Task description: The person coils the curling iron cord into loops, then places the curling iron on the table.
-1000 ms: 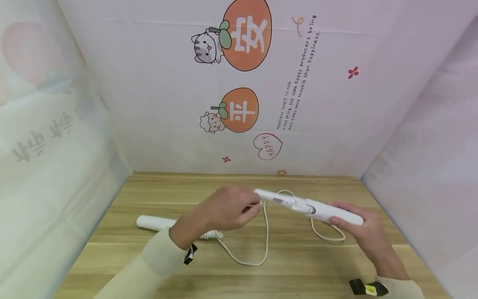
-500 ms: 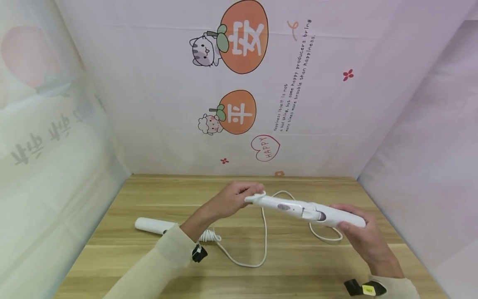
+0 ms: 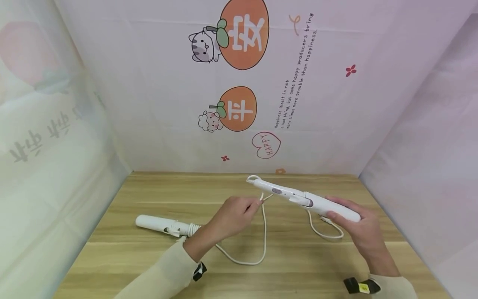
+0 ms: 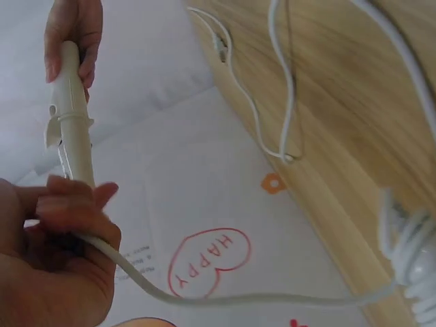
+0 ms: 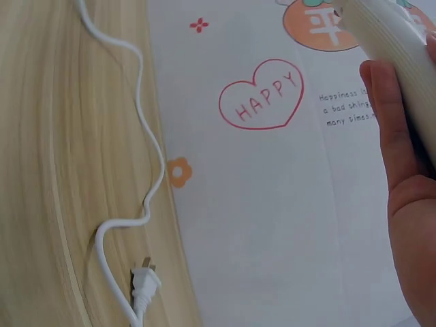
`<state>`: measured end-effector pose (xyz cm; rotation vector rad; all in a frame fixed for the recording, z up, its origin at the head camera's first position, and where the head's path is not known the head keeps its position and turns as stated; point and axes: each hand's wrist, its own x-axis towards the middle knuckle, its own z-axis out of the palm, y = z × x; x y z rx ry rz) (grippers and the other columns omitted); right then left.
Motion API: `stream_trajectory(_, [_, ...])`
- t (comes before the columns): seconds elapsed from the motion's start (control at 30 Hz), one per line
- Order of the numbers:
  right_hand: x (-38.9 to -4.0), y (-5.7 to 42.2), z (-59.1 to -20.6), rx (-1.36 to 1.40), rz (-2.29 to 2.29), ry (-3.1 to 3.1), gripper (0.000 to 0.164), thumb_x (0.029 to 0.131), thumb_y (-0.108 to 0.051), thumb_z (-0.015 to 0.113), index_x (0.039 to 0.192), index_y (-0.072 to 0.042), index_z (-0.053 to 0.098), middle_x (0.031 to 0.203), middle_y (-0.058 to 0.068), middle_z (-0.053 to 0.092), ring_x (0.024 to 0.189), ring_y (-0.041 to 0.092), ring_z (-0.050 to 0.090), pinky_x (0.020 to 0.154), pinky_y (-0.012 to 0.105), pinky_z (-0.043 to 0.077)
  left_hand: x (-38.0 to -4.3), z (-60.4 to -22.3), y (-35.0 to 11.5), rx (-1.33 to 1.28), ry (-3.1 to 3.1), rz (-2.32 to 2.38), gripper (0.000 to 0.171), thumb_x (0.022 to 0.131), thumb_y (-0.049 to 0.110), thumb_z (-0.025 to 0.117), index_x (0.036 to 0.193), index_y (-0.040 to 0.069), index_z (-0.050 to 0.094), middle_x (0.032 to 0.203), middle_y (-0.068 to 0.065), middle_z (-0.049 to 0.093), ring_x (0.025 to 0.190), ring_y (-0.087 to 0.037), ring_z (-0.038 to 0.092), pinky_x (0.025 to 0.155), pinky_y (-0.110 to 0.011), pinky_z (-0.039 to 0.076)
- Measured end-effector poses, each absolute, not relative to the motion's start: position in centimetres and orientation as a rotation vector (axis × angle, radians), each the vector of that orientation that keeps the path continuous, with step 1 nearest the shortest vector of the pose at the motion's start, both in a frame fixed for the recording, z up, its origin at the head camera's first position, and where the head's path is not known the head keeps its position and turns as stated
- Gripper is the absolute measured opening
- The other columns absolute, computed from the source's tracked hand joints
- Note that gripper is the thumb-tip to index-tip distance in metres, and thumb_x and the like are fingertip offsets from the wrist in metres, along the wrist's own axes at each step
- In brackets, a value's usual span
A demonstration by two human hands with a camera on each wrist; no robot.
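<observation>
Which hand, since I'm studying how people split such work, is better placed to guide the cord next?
Probably the left: the left hand pinches the cord near one end of the held wand, while the right hand grips the other end.

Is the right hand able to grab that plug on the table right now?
Probably not right now: the right hand is wrapped round a white wand, so it looks busy. The plug lies uncovered on the table, so an emptied hand might manage.

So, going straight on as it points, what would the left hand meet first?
Likely the white wand held in the right hand, though the head view leaves depth unclear.
</observation>
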<state>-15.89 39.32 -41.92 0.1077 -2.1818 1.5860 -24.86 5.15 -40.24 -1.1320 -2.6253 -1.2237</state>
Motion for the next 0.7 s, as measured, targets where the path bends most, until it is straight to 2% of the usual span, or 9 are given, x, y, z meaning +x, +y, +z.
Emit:
stream_trajectory(0.03, [-15.9,39.4,-41.9,0.080,1.492,-2.253,0.040,0.093,0.004,0.083,0.132,0.002,0.076,0.118,-0.020,0.080,0.100,0.001,0.071,0.081,0.016,0.059,-25.0,-40.5,4.9,-1.169,-2.633,-1.207,0.046,0.116,0.023,0.052,0.071,0.014,0.050,0.063,0.010,0.036,0.059,-0.004,0.033,0.058,-0.022,0.031])
stream_trajectory(0.1, [-15.9,39.5,-42.0,0.053,1.356,-2.348,0.042,0.093,-0.003,0.086,0.134,-0.001,0.076,0.118,-0.026,0.077,0.099,0.000,0.070,0.080,0.017,0.058,-25.6,-41.2,4.3,-1.252,-2.650,-1.233,0.040,0.116,0.024,0.053,0.077,0.017,0.060,0.064,0.010,0.039,0.059,-0.003,0.035,0.059,-0.021,0.033])
stream_trajectory(0.2, [-16.0,39.7,-42.1,0.026,1.292,-2.388,0.043,0.094,-0.008,0.087,0.136,-0.004,0.075,0.118,-0.030,0.075,0.099,-0.001,0.069,0.080,0.017,0.057,-27.0,-42.1,3.9,-1.353,-2.663,-1.364,0.028,0.117,0.024,0.053,0.108,0.016,0.078,0.069,0.009,0.043,0.062,-0.003,0.035,0.061,-0.022,0.035])
stream_trajectory(0.27, [-15.9,39.9,-42.0,0.001,1.308,-2.383,0.044,0.095,-0.009,0.086,0.138,-0.004,0.074,0.119,-0.029,0.075,0.099,0.000,0.069,0.080,0.017,0.057,-28.0,-42.6,4.1,-1.381,-2.653,-1.493,0.031,0.118,0.026,0.051,0.127,0.016,0.079,0.072,0.008,0.044,0.061,-0.005,0.034,0.061,-0.023,0.035])
stream_trajectory(0.33, [-15.9,40.2,-41.8,-0.028,1.333,-2.369,0.046,0.096,-0.010,0.085,0.140,-0.005,0.073,0.121,-0.029,0.075,0.101,-0.001,0.068,0.081,0.016,0.057,-28.8,-42.9,4.8,-1.396,-2.616,-1.646,0.033,0.118,0.027,0.050,0.134,0.015,0.077,0.074,0.007,0.043,0.063,-0.007,0.033,0.062,-0.023,0.035])
stream_trajectory(0.47, [-15.6,40.9,-41.4,-0.066,1.323,-2.348,0.046,0.096,-0.010,0.086,0.140,-0.006,0.073,0.123,-0.029,0.074,0.104,-0.003,0.068,0.081,0.014,0.057,-29.7,-43.5,6.6,-1.447,-2.498,-1.989,0.035,0.118,0.026,0.049,0.135,0.010,0.076,0.076,0.006,0.042,0.065,-0.008,0.033,0.063,-0.023,0.034])
stream_trajectory(0.6, [-15.3,41.3,-41.0,-0.062,1.293,-2.336,0.046,0.095,-0.008,0.086,0.139,-0.005,0.074,0.122,-0.029,0.075,0.103,-0.003,0.069,0.080,0.015,0.057,-29.0,-43.7,7.8,-1.407,-2.400,-2.328,0.037,0.119,0.026,0.049,0.138,0.004,0.071,0.073,0.007,0.039,0.064,-0.009,0.033,0.060,-0.021,0.031])
stream_trajectory(0.7, [-15.3,41.5,-40.7,-0.031,1.330,-2.323,0.045,0.095,-0.005,0.085,0.138,-0.003,0.074,0.122,-0.026,0.077,0.104,-0.003,0.071,0.080,0.014,0.057,-27.9,-43.0,8.1,-1.321,-2.386,-2.452,0.038,0.118,0.030,0.049,0.139,0.006,0.071,0.071,0.006,0.038,0.064,-0.008,0.032,0.058,-0.020,0.029])
